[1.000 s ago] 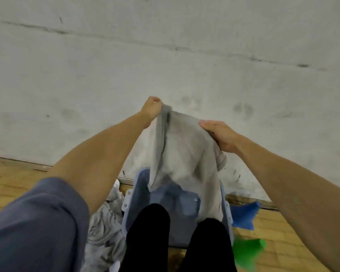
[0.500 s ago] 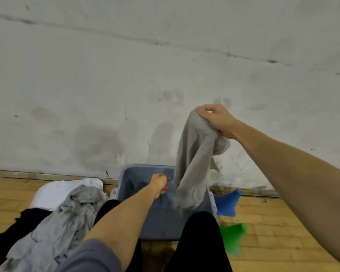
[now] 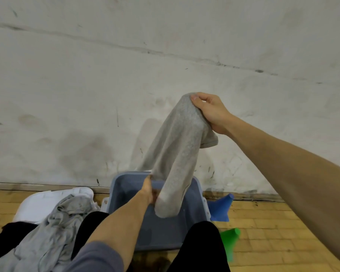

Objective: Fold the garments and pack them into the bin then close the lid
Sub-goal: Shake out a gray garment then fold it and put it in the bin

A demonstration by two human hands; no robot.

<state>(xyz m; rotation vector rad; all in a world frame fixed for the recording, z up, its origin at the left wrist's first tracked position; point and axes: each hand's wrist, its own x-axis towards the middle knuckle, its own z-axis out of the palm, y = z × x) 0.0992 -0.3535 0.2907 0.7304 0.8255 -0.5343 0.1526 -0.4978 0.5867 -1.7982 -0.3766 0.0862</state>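
Grey knit garment (image 3: 177,154): soft, speckled cloth, held up in front of the wall; it hangs in long rounded folds, its lowest fold over the inside of the bin.
My right hand (image 3: 210,112): raised high, thumb and fingers curled round the top bunch of the grey knit garment, gripping it; a short cuffed end droops just beside my wrist.
My left hand (image 3: 149,190): low, over the bin, at the garment's lower edge; my fingers are hidden behind the cloth, so I cannot tell whether they pinch it or only touch it.
Bin (image 3: 114,195): blue-grey plastic, smooth, rectangular with rounded corners, open on top; it stands on the floor between my knees, its far wall near the base of the wall.
Lid (image 3: 39,201): white plastic, flat with rounded corners, lying on the floor to the left of the bin, partly under the pile.
Pile (image 3: 53,232): crumpled light grey cloth, heavily creased, on my left, touching my black trouser leg (image 3: 90,224); dark cloth lies at its left edge.
Cones: a blue cone (image 3: 222,209) just beside the bin's right side, and a green cone (image 3: 230,240) nearer me.
Floor (image 3: 273,232): wood strips, worn.
Wall (image 3: 86,75): pale, scuffed, with a long dark crack.
Open room: bare floor to the right, past the cones.
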